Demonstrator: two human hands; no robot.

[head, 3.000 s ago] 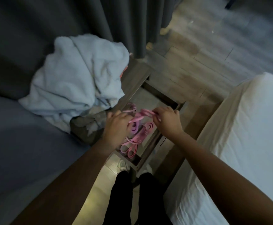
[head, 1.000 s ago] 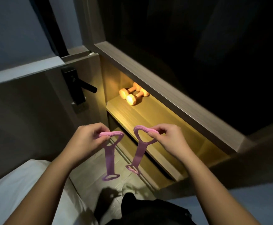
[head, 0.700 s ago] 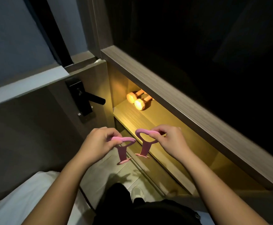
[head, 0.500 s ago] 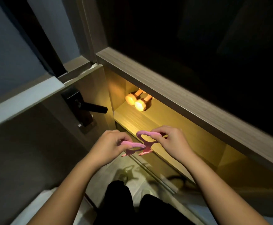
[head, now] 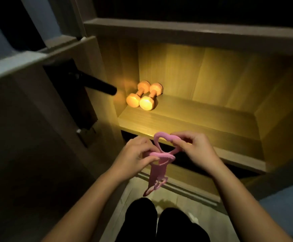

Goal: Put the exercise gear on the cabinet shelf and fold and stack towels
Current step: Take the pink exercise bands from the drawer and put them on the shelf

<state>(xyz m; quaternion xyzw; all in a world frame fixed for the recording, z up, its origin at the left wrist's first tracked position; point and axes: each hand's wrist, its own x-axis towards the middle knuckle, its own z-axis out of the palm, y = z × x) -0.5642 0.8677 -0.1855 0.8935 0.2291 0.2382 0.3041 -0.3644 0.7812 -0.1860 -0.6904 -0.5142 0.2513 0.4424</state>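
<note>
Pinching pink bands [head: 157, 174], perhaps two, left grip [head: 135, 157] and right grip [head: 197, 149] face shelf [head: 203, 123]; dumbbells [head: 145, 98] sit back-left.

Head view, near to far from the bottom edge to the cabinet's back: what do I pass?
Legs in black trousers → pink resistance bands, gripped by left hand and right hand → lit shelf → two orange dumbbells → cabinet back panel.

Two forearms [head: 90, 198] are seen bare from the lower frame edge up to the left hand [head: 135, 155] and the right hand [head: 197, 149]. Both legs are covered by black trousers [head: 140, 220]; a pale shoe [head: 192, 219] is glimpsed beside the right leg, blurred
</note>
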